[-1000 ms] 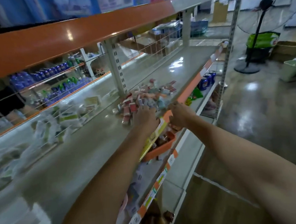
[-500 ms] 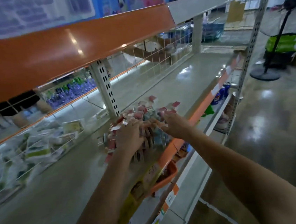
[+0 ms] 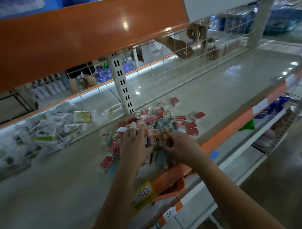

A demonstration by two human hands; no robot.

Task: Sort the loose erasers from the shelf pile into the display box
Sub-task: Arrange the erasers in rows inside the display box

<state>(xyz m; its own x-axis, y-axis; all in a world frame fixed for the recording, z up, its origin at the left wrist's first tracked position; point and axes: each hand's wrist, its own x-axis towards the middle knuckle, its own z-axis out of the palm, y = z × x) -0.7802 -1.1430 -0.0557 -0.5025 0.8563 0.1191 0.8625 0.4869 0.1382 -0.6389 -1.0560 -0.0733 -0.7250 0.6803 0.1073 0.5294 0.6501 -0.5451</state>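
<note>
Where erasers (image 3: 149,136) heap — both hands (image 3: 157,146).

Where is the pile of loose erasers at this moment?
In the head view the eraser pile lies mid-frame on the grey shelf, near its orange front edge and right of the white upright post; both hands are in it.

Retail shelving aisle, artificial light.
Grey metal shelf (image 3: 190,91) with orange edge strip (image 3: 228,134); orange fascia (image 3: 64,39) overhead; wire-grid back panel (image 3: 196,53) far; glossy floor (image 3: 291,164) at right reflects ceiling lights.
</note>
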